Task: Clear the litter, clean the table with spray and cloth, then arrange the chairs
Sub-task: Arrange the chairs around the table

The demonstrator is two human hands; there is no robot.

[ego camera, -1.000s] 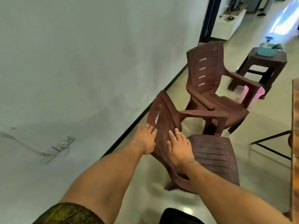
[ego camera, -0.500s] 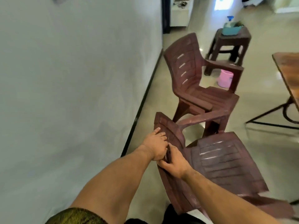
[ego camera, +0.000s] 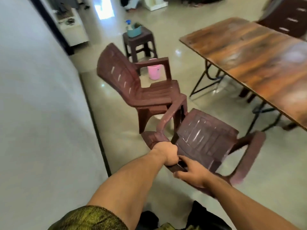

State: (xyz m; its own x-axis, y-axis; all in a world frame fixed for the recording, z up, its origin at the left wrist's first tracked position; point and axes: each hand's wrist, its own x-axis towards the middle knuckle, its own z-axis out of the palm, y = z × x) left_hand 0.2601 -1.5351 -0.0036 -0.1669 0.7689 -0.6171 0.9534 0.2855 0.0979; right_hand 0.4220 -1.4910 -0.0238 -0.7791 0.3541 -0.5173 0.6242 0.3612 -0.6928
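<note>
I hold a brown plastic armchair (ego camera: 204, 136) by the top of its backrest, tilted with its seat facing away from me. My left hand (ego camera: 167, 154) is a fist clenched over the backrest's top edge. My right hand (ego camera: 191, 171) grips the same edge just right of it. A second brown armchair (ego camera: 132, 85) stands on the floor just beyond, its back toward the wall. The wooden table (ego camera: 252, 50) on black metal legs fills the right side.
A grey wall (ego camera: 41, 113) runs along the left. A brown stool (ego camera: 139, 42) carries a teal tub (ego camera: 134, 31) with a spray bottle. A pink bucket (ego camera: 154, 71) stands behind the far chair. Another dark chair (ego camera: 289, 15) is beyond the table.
The held chair has swung to the right, away from the wall and toward the table. My view has turned right with it, and both hands have closed tighter on the backrest.
</note>
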